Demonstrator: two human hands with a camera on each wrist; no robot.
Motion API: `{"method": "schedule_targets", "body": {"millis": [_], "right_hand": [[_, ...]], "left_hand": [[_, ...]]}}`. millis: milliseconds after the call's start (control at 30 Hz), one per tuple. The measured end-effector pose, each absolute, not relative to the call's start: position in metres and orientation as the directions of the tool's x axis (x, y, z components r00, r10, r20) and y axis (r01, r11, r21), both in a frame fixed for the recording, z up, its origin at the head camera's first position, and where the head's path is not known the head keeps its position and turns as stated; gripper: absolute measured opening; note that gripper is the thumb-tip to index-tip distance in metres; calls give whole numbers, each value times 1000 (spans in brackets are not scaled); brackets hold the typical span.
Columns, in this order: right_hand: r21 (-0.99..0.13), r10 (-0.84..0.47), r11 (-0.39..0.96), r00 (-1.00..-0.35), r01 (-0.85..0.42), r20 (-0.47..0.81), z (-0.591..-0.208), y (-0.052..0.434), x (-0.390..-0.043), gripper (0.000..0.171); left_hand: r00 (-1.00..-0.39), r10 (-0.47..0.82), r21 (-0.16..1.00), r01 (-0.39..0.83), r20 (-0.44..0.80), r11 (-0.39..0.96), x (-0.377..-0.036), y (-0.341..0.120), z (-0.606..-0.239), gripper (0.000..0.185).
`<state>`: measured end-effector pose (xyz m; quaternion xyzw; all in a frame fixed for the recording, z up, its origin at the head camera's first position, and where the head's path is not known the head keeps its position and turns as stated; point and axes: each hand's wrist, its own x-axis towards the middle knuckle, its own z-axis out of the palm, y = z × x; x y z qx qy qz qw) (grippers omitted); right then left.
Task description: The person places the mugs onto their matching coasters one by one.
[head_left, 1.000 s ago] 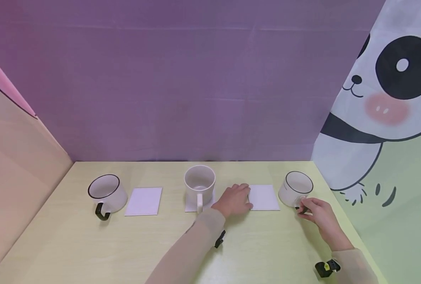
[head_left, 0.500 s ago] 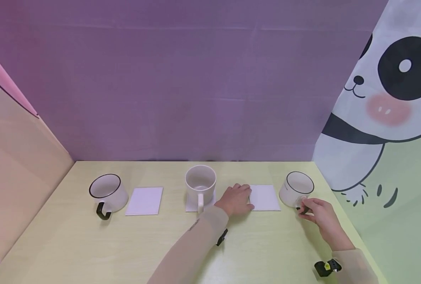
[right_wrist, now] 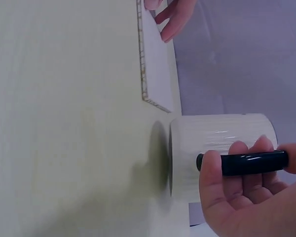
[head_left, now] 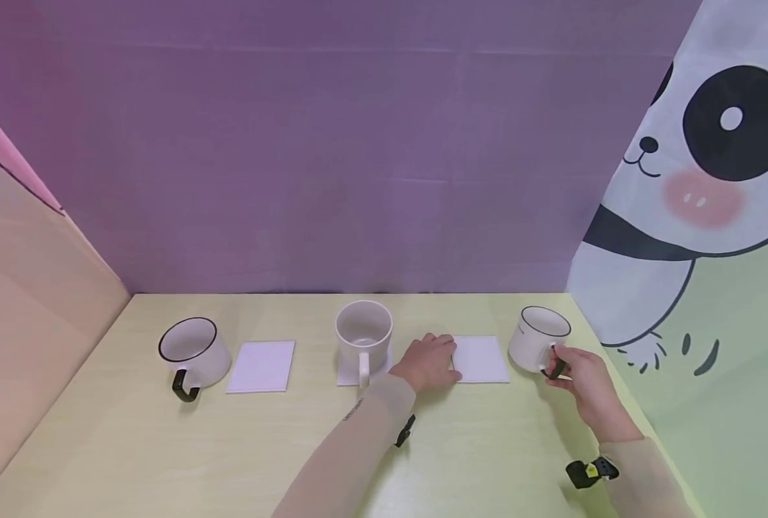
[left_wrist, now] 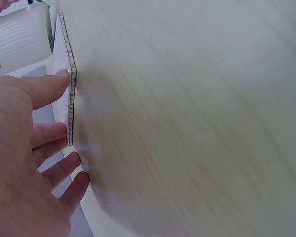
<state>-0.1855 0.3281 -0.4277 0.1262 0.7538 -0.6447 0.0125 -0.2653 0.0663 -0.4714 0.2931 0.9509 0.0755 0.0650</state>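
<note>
On the right of the table, my right hand grips the black handle of a white mug with a dark rim. A gap and a shadow under the mug's base show in the right wrist view, so it is slightly raised. My left hand rests at the left edge of a square white coaster, its thumb and fingertips touching that edge. The left wrist view shows the same coaster lying flat, with the thumb against its side. The mug is just right of this coaster.
A plain white mug stands on a coaster at the middle, handle toward me. Farther left lies another white coaster, beside a dark-rimmed mug with a black handle. Purple cloth hangs behind the table.
My right hand has tightened its hold on the mug's handle and raised the mug slightly. My left hand stays at the coaster's edge.
</note>
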Motion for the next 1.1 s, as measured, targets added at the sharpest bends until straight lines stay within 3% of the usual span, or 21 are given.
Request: {"method": "schedule_targets", "body": {"millis": [200, 600, 1100], "right_hand": [[-974, 188, 83, -964, 209, -191, -422, 323, -181, 29], [-1000, 249, -3, -968, 29, -29, -425, 309, -169, 26], [-999, 279, -18, -960, 31, -35, -425, 289, -170, 24]], "left_hand": [[-817, 572, 184, 552, -77, 813, -265, 66, -472, 54], [-823, 564, 175, 547, -65, 819, -263, 65, -472, 53], [-827, 557, 200, 535, -76, 821, -265, 65, -473, 53]]}}
